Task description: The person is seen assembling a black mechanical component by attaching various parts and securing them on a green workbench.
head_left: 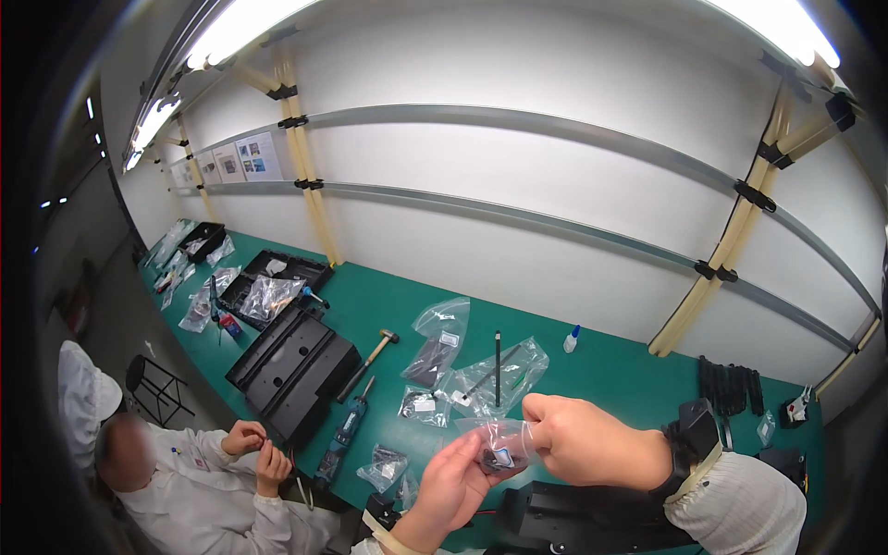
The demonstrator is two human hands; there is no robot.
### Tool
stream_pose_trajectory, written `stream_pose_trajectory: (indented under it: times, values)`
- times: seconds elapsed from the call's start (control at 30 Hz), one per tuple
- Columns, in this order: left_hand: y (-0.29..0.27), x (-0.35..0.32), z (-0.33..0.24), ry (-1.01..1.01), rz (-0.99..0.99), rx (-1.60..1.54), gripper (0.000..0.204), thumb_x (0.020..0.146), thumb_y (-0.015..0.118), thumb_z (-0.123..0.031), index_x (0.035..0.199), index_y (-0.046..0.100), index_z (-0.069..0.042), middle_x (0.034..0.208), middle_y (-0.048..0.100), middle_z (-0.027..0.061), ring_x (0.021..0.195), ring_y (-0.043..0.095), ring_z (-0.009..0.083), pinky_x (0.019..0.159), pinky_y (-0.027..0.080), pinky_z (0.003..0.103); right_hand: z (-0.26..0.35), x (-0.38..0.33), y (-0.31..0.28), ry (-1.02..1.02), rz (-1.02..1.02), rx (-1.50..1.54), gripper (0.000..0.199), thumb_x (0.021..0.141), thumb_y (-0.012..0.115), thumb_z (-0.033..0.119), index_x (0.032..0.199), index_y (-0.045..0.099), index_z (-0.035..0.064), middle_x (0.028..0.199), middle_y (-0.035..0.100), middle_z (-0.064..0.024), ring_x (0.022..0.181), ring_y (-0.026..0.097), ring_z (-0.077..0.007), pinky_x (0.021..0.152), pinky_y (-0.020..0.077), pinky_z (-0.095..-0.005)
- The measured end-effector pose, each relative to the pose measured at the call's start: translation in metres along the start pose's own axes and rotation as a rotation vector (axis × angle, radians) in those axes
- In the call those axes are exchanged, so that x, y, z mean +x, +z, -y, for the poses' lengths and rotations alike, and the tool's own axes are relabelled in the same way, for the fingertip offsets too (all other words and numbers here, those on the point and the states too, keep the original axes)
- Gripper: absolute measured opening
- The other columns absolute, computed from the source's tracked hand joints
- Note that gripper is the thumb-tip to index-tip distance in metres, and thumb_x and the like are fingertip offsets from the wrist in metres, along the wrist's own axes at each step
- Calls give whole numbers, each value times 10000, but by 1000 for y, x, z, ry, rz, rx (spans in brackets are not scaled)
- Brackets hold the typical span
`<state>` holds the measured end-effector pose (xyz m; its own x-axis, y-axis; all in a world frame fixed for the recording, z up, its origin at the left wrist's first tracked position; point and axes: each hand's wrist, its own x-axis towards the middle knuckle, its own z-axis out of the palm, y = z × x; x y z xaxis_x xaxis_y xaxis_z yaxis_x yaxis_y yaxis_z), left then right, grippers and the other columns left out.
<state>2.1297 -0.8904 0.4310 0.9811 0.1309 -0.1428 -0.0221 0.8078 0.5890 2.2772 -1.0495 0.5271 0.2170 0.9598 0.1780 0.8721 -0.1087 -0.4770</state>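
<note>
A small clear plastic zip bag [504,457] with dark small parts and a white label is held up in front of me. My left hand [450,483] grips its lower left side, fingers closed on the plastic. My right hand [592,442], curled with its fingers bent, pinches the bag's right edge near the opening; its fingertips are partly hidden. Beneath my right forearm lies a long black plastic housing [592,518]. Just beyond the bag stands a thin black rod [498,370], beside a larger clear bag [523,370].
On the green table [388,301] lie a hammer [370,361], a blue-black power screwdriver [344,433], more bags [439,342], a small blue-capped bottle [572,339] and black strips [731,387]. A black case [291,370] lies left, near a co-worker's hands [261,453].
</note>
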Motion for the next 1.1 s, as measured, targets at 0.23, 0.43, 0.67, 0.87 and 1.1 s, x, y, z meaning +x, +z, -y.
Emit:
stream_pose_trajectory:
  times: [0.23,0.43,0.67,0.87,1.1]
  values:
    - [-2,0,2,-33,62,17,484,1178,338,-271,1518,437,59,1465,591,207,1337,618,324,1161,487,555,4,5,-7,45,108,-78,376,864,761,89,1203,814,243,850,560,-78,743,624,-277,615,520,-419]
    - [2,4,2,-74,78,-43,500,1182,352,-266,1570,396,45,1484,581,178,1364,601,298,1175,473,563,5,5,-16,40,186,-190,344,894,774,177,1228,802,256,868,570,-54,785,658,-282,635,557,-420]
    - [1,6,4,-51,80,-11,473,1178,355,-243,1539,431,53,1447,608,197,1309,643,316,1138,515,561,9,5,-21,26,103,-136,245,888,775,187,1129,819,196,889,590,-66,797,663,-285,652,561,-415]
    - [-5,6,11,-29,-4,2,455,1179,351,-238,1499,456,68,1383,644,223,1256,674,326,1109,541,552,9,4,-26,53,2,43,129,917,735,154,982,779,52,1036,695,-96,880,710,-330,750,591,-432]
    - [-13,4,13,-31,-60,-22,440,1179,352,-234,1478,477,64,1366,655,232,1246,676,326,1094,549,541,13,7,-33,107,-10,158,141,934,731,121,1032,749,21,974,712,-137,867,704,-377,764,579,-433]
